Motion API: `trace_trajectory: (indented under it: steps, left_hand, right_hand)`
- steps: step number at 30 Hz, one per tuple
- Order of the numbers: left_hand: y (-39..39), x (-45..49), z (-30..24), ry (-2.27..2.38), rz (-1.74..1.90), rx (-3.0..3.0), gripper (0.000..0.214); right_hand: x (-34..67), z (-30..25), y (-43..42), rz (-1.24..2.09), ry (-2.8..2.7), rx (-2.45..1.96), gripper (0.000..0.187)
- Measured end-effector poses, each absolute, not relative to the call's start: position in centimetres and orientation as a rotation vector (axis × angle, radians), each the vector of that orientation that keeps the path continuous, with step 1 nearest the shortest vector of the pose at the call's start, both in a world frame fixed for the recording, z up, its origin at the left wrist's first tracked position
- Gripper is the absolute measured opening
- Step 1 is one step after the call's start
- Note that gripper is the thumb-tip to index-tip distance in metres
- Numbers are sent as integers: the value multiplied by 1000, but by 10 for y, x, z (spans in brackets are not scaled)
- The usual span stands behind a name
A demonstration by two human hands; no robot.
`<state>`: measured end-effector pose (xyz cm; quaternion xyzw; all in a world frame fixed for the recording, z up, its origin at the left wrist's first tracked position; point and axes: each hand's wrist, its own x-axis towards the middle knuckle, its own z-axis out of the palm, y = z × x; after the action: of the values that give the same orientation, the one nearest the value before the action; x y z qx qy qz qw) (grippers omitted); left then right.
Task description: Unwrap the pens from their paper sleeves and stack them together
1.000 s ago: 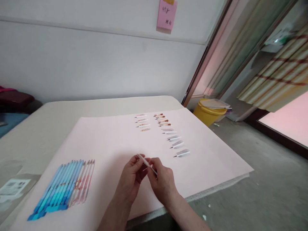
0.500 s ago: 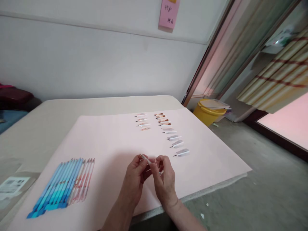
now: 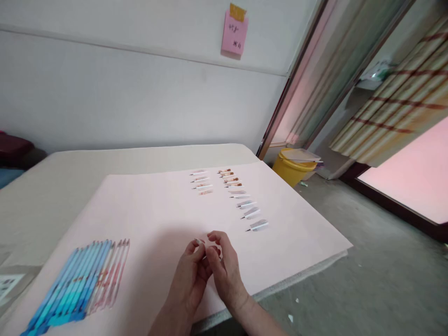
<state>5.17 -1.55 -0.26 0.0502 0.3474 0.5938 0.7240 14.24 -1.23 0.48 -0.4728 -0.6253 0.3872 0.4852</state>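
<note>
My left hand [image 3: 191,277] and my right hand [image 3: 224,270] meet just above the pink paper sheet [image 3: 157,219], fingers pinched together round a thin white pen part [image 3: 199,241]; only its tip shows between my fingertips. At the near left lies a tight row of several blue and pink pens [image 3: 79,282]. Beyond my hands run two columns of small pen pieces: a short one [image 3: 200,180] on the left and a longer one [image 3: 240,196] with pointed tips on the right.
The pink sheet covers a beige table [image 3: 52,186] that stands against a white wall with a pink sticky note [image 3: 234,33]. A yellow bucket [image 3: 292,165] is on the floor past the table's right corner. A printed label [image 3: 7,284] lies at the left edge.
The long thin part stuck out between my hands before; now both hands have closed in round it and only its end shows. The view has shifted slightly right.
</note>
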Motion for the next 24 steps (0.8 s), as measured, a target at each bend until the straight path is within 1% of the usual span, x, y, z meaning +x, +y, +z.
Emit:
trace_trajectory:
  steps: [3,5,7,10,13,16,20,24]
  left_hand:
    - [-11,46,-7,787,1346,21,10]
    - [-7,39,-6,843,1378,-35,9]
    - [-3,30,-4,894,1412,-76,8]
    - [0,20,1,923,1461,-108,9]
    - [1,15,3,921,1481,-141,10]
    - [2,13,2,917,1486,-166,10]
    - [4,9,2,909,1499,-184,10]
    - [5,6,5,899,1524,-199,12]
  right_hand:
    - [148,7,-10,910,-1548,-1103,33]
    - [152,3,4,797,-1585,-1180,31]
    - [156,-3,31,583,-1733,-1312,29]
    - [155,-14,86,230,-2210,-1554,33]
    - [144,-21,139,176,-2327,-1592,38]
    - [130,-27,170,160,-2409,-1637,36]
    - [124,-31,182,146,-2458,-1724,29]
    - [131,-25,175,145,-2469,-1760,24]
